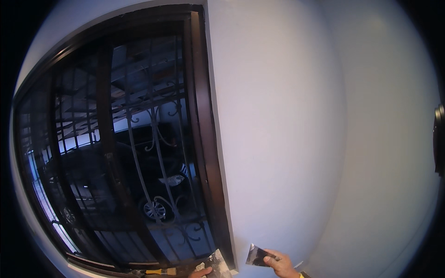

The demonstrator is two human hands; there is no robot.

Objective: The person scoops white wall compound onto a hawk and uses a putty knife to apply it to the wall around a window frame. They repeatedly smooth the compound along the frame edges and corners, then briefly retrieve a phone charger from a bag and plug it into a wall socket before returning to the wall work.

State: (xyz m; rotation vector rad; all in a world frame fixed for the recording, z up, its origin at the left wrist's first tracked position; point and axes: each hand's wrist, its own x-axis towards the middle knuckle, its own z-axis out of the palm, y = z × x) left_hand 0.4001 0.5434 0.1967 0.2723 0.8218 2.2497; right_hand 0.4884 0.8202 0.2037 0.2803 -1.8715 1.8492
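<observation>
At the lower edge, my right hand is closed on a flat metal putty scraper, fingers along one side of it. The scraper's dark, shiny blade is tilted in front of the white wall. Further left, my left hand grips a broad filling knife smeared with whitish putty. Only part of that hand shows, and the knife's lower end is cut off by the picture's edge. A paintbrush with a yellow handle and pale bristles lies on the window sill, left of my left hand.
A brown-framed window with scrolled iron bars fills the left side. Beyond the glass stands a dark car. A smooth white wall runs right to a corner. A dark rounded object sits at the far right rim.
</observation>
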